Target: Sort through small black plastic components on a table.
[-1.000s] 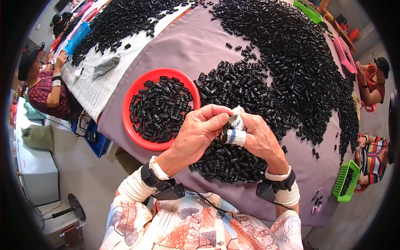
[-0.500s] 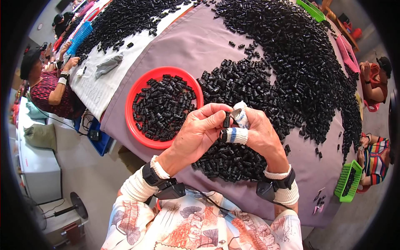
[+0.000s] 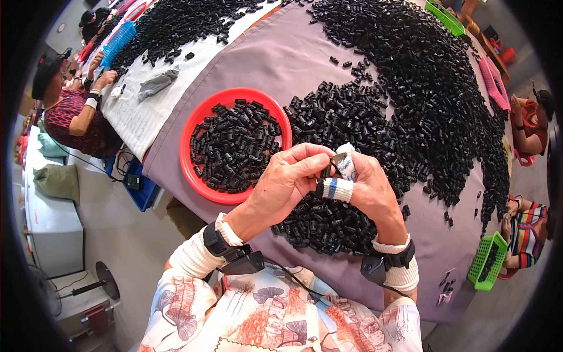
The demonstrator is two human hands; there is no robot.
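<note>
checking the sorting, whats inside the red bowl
The red bowl holds a loose layer of small black plastic parts, with bare red showing near the rim. Anything under the parts is covered.

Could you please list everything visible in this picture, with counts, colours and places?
Small black plastic parts: too many to count, black, heaped across the table.
Round red plastic tray: one, red, left of the hands, holding black parts.
Mauve tablecloth: one, covering the table.
Green plastic baskets: two, at the right edge and the top.
Blue basket: one, upper left.
Grey cloth: one, upper left.
Other people: at least three, seated around the table.
Left hand: grip on a small black part.
Right hand: taped fingers, touching the same part.
</note>
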